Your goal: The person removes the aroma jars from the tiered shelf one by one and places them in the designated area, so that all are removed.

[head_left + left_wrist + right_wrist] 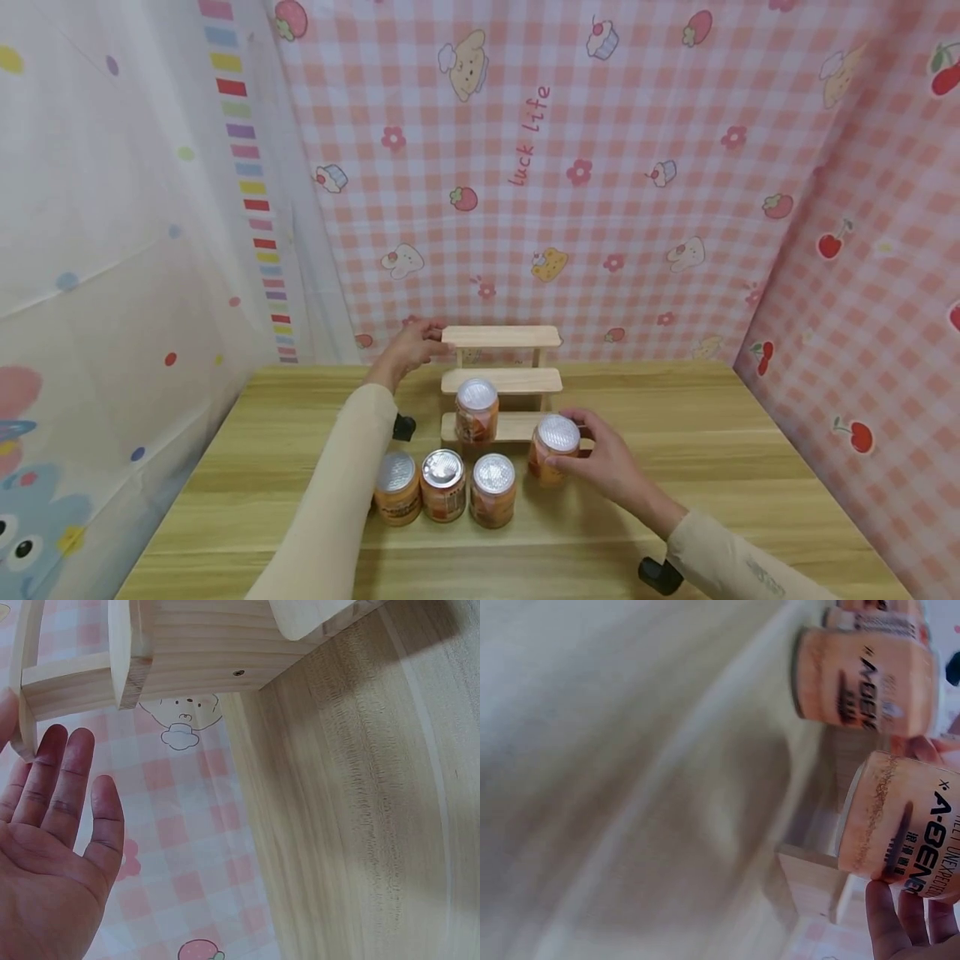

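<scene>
A three-tier wooden display stand (501, 337) rises at the back of the table. My left hand (414, 350) pinches the left end of its top tier between thumb and fingers; in the left wrist view the other fingers (105, 817) extend past the plank. My right hand (611, 467) grips an orange-labelled can (907, 825) with a silver lid, in front of the lowest tier's right end. A similar can (477, 412) stands at the left of that tier. Three more cans, left (398, 492), middle (443, 487) and right (492, 493), form a row before the stand.
The wood-grain table (675, 417) meets a pink checked cloth (600, 217) behind the stand. Pale dotted cloth (135, 250) hangs on the left, cherry-print cloth (885, 317) on the right. Black wrist-camera parts show by the left sleeve (337, 483) and right sleeve (727, 554).
</scene>
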### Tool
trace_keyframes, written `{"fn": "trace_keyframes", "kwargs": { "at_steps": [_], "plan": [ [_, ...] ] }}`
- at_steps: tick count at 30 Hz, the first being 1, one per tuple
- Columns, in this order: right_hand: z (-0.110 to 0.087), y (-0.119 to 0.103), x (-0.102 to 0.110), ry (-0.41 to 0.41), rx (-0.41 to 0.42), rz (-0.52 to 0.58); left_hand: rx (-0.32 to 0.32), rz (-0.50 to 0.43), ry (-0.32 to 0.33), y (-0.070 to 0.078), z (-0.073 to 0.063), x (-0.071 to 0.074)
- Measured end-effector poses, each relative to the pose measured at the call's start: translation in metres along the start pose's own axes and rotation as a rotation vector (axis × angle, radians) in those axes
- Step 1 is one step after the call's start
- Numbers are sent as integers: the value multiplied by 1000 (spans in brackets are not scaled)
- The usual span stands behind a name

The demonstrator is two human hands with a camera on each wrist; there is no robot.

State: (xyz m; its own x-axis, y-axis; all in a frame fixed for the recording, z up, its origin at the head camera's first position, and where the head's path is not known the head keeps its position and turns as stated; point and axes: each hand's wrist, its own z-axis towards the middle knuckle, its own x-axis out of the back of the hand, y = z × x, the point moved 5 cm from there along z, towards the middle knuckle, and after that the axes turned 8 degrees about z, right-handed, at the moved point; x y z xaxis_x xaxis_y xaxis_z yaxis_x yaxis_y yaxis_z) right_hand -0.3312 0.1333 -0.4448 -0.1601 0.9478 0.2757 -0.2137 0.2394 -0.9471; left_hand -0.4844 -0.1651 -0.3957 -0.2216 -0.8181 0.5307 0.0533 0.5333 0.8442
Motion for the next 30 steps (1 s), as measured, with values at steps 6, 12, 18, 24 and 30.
{"fn": "trace_keyframes", "kwargs": {
  "at_steps": [6, 12, 18, 24, 30],
  "plan": [
    [-11, 10, -6, -21, -11, -14, 1, -10, -9, -1, 1, 0],
    [-16, 18, -10, -44, -31, -10, 6, -17, -17, -1, 1, 0],
    [-22, 27, -17, -89, -33, 1, -2, -4, -21, -1, 1, -1],
    [-28, 30, -22, -138, -5, 40, -6, -3, -19, 0, 1, -1],
    [-28, 31, -23, -173, 22, 54, 6, -3, -12, 0, 0, 0]
  ]
}}
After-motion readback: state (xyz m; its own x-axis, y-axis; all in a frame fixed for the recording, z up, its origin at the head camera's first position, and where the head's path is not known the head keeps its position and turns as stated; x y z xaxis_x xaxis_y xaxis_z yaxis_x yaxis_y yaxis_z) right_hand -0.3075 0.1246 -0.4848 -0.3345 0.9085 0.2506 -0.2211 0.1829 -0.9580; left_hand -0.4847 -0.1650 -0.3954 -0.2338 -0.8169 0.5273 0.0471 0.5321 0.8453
